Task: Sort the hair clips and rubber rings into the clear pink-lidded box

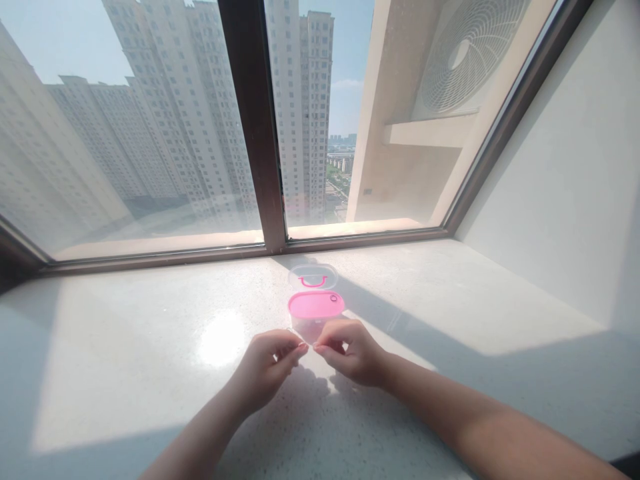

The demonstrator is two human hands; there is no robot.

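Observation:
My left hand [273, 363] is raised over the pale windowsill, thumb and fingers pinched; what they hold, if anything, is too small to name. Just to its right my right hand [353, 352] makes a similar pinch, with a small gap between the two sets of fingertips. Anything between them is too fine to make out. Directly beyond the hands stands a small oval container with a pink lid [313, 305], a dark ring lying on the lid's right part. Behind it is a clear oval piece [326, 269] with a pink curved handle [313, 285].
The speckled white windowsill [130, 353] runs up to a dark window frame [273, 230]. A white wall [565, 180] bounds the right side. Tall buildings and an outdoor fan unit show through the glass. Bright glare lies left of the container.

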